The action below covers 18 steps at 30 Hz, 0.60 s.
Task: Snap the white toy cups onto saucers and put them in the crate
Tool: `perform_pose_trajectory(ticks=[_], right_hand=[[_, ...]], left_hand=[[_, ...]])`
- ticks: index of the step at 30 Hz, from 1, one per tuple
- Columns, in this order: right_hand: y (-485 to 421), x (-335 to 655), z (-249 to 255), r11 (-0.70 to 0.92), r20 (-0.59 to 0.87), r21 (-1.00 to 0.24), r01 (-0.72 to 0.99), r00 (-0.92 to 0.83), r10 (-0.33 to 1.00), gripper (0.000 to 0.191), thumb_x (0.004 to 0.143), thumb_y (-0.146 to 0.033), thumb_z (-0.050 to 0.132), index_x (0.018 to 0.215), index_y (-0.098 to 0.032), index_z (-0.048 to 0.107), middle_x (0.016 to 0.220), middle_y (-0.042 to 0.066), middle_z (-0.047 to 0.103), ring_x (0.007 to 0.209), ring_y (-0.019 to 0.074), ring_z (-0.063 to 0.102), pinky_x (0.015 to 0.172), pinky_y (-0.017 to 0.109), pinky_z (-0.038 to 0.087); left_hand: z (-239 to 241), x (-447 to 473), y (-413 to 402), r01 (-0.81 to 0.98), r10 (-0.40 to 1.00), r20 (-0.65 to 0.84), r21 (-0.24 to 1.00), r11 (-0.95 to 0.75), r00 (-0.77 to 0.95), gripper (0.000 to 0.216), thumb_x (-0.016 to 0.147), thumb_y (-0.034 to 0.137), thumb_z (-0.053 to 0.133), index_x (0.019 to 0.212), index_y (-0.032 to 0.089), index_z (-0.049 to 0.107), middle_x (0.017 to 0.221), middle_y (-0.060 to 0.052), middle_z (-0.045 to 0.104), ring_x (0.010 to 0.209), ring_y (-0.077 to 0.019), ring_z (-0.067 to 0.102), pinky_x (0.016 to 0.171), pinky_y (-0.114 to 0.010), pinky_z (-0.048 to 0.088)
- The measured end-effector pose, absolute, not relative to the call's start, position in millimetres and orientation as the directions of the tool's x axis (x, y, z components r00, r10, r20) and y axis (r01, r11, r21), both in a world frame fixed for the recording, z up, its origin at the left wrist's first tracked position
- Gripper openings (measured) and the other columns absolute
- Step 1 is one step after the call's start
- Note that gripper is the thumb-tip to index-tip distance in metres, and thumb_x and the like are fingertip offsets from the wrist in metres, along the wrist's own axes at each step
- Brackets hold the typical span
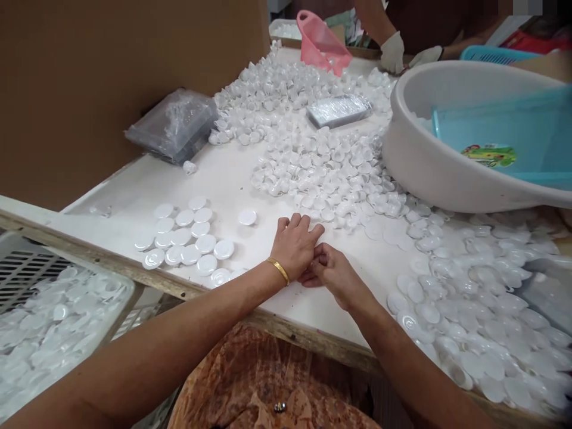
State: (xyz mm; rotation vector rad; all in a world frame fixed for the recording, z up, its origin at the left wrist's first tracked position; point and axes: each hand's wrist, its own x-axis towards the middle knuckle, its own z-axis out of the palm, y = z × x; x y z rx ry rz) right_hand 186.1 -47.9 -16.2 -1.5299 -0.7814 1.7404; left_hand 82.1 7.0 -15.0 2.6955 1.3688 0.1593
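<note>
My left hand point(295, 245), with a gold bangle at its wrist, is closed above the white table point(286, 304), its fingers curled downward. Against it, my right hand point(335, 273) is closed in a pinch, thumb and fingers together. Whatever lies between the two hands is hidden behind them. Left of my hands sits a group of round white plastic caps point(181, 237), with one separate cap point(247, 217) nearer to me. Just beyond my fingers begins a large heap of small white cup-shaped plastic parts point(313, 161). Many white disc-shaped pieces point(473, 310) cover the table at the right.
A large pale tub point(447, 179) holding a blue tray point(504, 131) stands at the right. Behind the heap are a pink scoop point(313, 44) and a co-worker's gloved hands point(393, 52). Plastic-wrapped packs point(339, 111) and a cardboard wall point(125, 71) stand left and centre; a crate point(27, 256) is below.
</note>
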Motion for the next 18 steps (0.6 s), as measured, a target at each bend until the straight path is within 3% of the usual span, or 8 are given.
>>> perform_pose_trajectory(ticks=[4, 7, 10, 12, 14, 16, 18], right_hand=[[-52.3, 186.5, -14.8, -0.569, -0.565, -0.813, -0.126, -0.073, 0.822, 0.009, 0.080, -0.013, 0.052, 0.082, -0.018, 0.045, 0.060, -0.003, 0.060, 0.054, 0.0112, 0.064, 0.057, 0.025, 0.054], [-55.7, 187.5, -12.6, -0.558, -0.554, -0.824, -0.100, -0.068, 0.830, 0.009, 0.079, -0.014, 0.051, 0.085, -0.018, 0.046, 0.062, -0.003, 0.059, 0.056, 0.0113, 0.064, 0.059, 0.026, 0.054], [-61.9, 187.0, -9.0, -0.534, -0.542, -0.838, 0.110, -0.065, 0.838, 0.011, 0.082, -0.023, 0.048, 0.092, -0.018, 0.048, 0.071, 0.001, 0.060, 0.059, 0.0125, 0.063, 0.059, 0.028, 0.053], [-68.0, 186.2, -9.0, -0.385, -0.439, -0.838, 0.386, -0.060, 0.896, 0.026, 0.084, -0.035, 0.046, 0.104, -0.019, 0.049, 0.085, 0.005, 0.062, 0.065, 0.0154, 0.063, 0.061, 0.033, 0.053], [-73.5, 184.6, -14.0, -0.099, -0.208, -0.746, 0.659, -0.089, 0.974, 0.046, 0.082, -0.047, 0.046, 0.121, -0.022, 0.044, 0.109, 0.011, 0.057, 0.085, 0.0218, 0.063, 0.071, 0.039, 0.052], [-76.3, 179.5, -23.5, 0.178, -0.007, -0.572, 0.800, -0.222, 0.975, 0.063, 0.079, -0.052, 0.049, 0.134, -0.025, 0.033, 0.133, 0.013, 0.041, 0.113, 0.0296, 0.049, 0.085, 0.046, 0.045], [-75.0, 168.1, -34.3, 0.364, 0.095, -0.417, 0.833, -0.359, 0.929, 0.073, 0.078, -0.054, 0.050, 0.140, -0.028, 0.022, 0.145, 0.012, 0.024, 0.127, 0.0323, 0.032, 0.091, 0.050, 0.039]], left_hand=[[-14.2, 75.5, 7.2, 0.823, 0.846, 0.103, 0.199, -0.533, 0.523, 0.026, 0.084, 0.025, 0.040, 0.106, 0.023, 0.054, 0.091, -0.009, 0.051, 0.089, -0.0254, 0.041, 0.073, -0.040, 0.031], [-7.5, 61.6, 7.7, 0.812, 0.873, 0.176, 0.319, -0.489, 0.456, 0.030, 0.088, 0.022, 0.032, 0.106, 0.023, 0.056, 0.090, -0.007, 0.053, 0.088, -0.0230, 0.042, 0.075, -0.038, 0.033], [4.9, 31.4, 5.8, 0.817, 0.938, 0.151, 0.461, -0.347, 0.313, 0.027, 0.087, 0.021, 0.034, 0.098, 0.020, 0.059, 0.088, -0.006, 0.055, 0.088, -0.0205, 0.044, 0.078, -0.035, 0.036], [13.6, -0.3, 4.3, 0.838, 0.958, 0.153, 0.463, -0.288, 0.244, 0.026, 0.087, 0.024, 0.037, 0.099, 0.021, 0.060, 0.091, -0.006, 0.055, 0.090, -0.0200, 0.045, 0.080, -0.035, 0.037], [20.3, -41.2, 5.8, 0.896, 0.964, 0.219, 0.383, -0.227, 0.151, 0.028, 0.087, 0.029, 0.039, 0.104, 0.023, 0.060, 0.099, -0.007, 0.055, 0.094, -0.0210, 0.045, 0.083, -0.038, 0.037], [23.4, -88.6, 11.6, 0.957, 0.961, 0.275, 0.276, -0.092, 0.013, 0.033, 0.087, 0.036, 0.038, 0.112, 0.028, 0.057, 0.112, -0.008, 0.051, 0.102, -0.0239, 0.043, 0.085, -0.042, 0.036], [21.6, -135.3, 20.8, 0.978, 0.960, 0.245, 0.188, 0.089, -0.135, 0.040, 0.087, 0.044, 0.035, 0.122, 0.032, 0.051, 0.124, -0.009, 0.045, 0.109, -0.0284, 0.039, 0.084, -0.046, 0.037]])
